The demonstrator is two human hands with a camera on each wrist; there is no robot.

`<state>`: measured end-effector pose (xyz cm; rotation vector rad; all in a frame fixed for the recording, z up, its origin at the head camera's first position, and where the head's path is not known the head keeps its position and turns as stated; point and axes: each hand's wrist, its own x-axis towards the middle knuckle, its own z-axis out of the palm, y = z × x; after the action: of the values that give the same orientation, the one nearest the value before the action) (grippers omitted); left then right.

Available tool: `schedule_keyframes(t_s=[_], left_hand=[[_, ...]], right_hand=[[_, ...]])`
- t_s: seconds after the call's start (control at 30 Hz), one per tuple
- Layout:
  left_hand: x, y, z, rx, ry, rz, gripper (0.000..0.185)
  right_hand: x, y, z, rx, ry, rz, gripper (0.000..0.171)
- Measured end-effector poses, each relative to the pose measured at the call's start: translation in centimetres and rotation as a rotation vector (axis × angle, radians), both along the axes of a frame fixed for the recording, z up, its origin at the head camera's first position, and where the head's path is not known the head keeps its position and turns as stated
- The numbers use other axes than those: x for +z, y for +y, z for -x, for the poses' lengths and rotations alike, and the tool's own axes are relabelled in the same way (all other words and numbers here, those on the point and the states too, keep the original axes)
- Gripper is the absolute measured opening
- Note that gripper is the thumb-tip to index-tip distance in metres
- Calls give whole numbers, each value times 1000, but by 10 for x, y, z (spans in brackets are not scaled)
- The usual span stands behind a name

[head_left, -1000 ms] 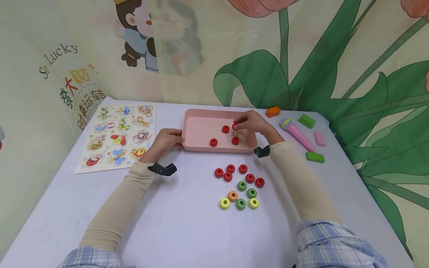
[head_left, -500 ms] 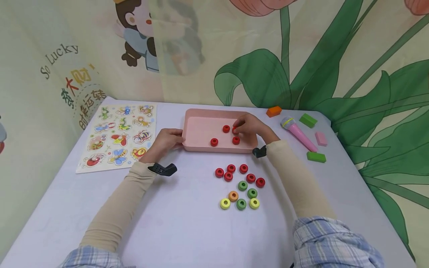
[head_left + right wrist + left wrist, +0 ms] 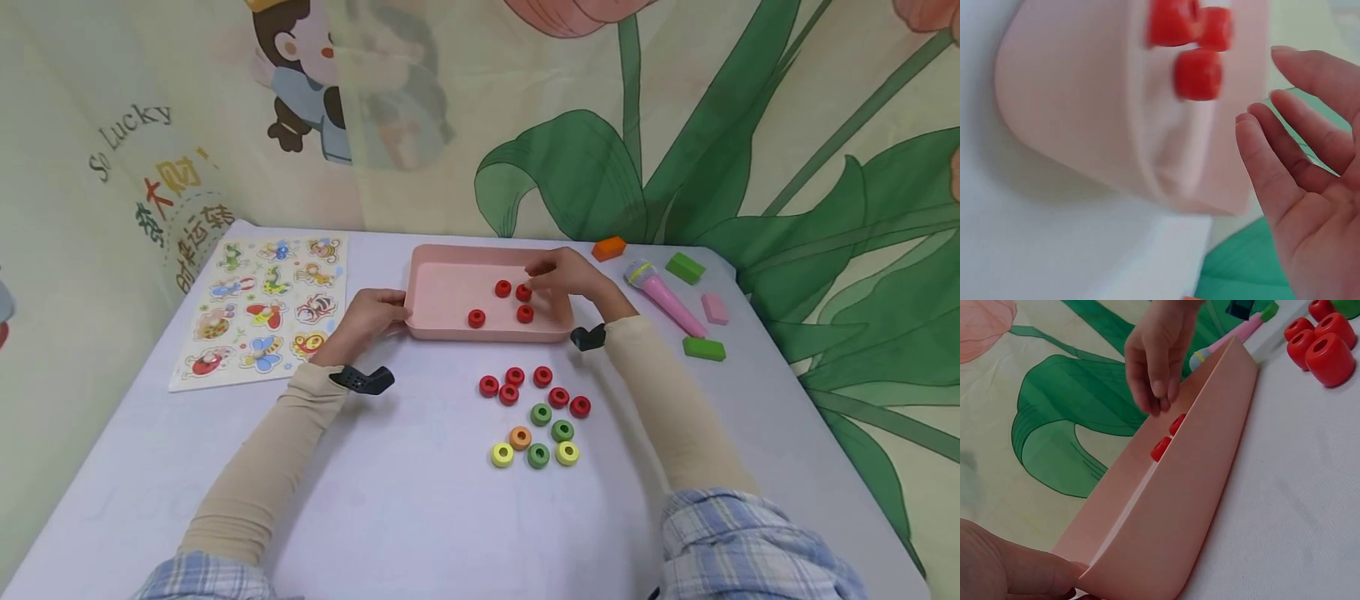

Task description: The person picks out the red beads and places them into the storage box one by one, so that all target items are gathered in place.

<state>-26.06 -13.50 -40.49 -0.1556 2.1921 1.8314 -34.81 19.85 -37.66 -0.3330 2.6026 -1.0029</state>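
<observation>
A pink tray [image 3: 442,335] lies near the table's back edge, with several red beads [image 3: 476,318] inside. My left hand [image 3: 372,318] holds the tray's left end, the thumb [image 3: 1041,569] at the rim and red just visible beneath it. Over the tray's right part hovers my right hand [image 3: 564,273], fingers apart and nothing between them. In the right wrist view, red beads [image 3: 1199,75] sit inside the tray, away from the spread fingertips [image 3: 1249,122]. More red beads [image 3: 514,377] lie on the table in front, along with green beads [image 3: 541,414], yellow beads [image 3: 502,455] and one orange bead [image 3: 521,438].
A puzzle board [image 3: 258,312] with insect pictures lies left of the tray. To the right are a pink toy microphone [image 3: 667,300], an orange block [image 3: 609,248], green blocks [image 3: 704,348] and a pink block [image 3: 715,308]. A printed curtain [image 3: 420,200] hangs behind the table.
My right hand has let go of a red bead in the tray and moved slightly up and right from it. My left hand stays on the tray's left end.
</observation>
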Motion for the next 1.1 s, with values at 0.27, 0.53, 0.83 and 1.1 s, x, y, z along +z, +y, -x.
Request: schedule_keyframes(t_s=[0.27,0.53,0.83,1.1], left_hand=[[1,1,0,-5,5,-17,44],[3,0,0,-16,-8,-5,47],[6,-2,0,-8,-10,-3,46],[2,1,2,-5,-17,-12,46]], right_hand=[[13,28,-51,40,82,56,43],[1,59,-127,107,16,24,42],[-27,68,-175,104,-61,18,39],[-32,66,-179,86,-22,-3,28]])
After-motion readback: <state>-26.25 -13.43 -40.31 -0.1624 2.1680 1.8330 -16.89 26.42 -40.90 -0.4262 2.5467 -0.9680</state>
